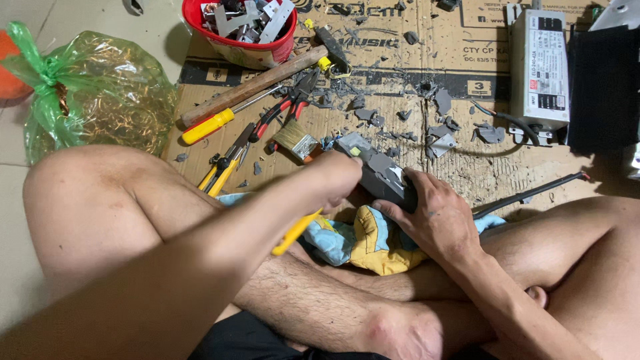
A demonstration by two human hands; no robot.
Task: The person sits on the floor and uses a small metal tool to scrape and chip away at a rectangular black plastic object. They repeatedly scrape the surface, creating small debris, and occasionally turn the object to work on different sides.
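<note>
Left hand (337, 177) grip closed on yellow-handled tool (295, 231), right hand (433, 217) clasping grey block (381, 172) angled up-left.

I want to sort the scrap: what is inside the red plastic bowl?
The red plastic bowl holds grey and white metal pieces, piled loosely. Anything beneath them is covered, and the picture's top edge cuts off the bowl's far side.

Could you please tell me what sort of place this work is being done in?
Probably an informal floor workshop for taking electronics apart: flattened cardboard on floor tiles, a hammer and pliers, and a red bowl of scrap parts.
</note>
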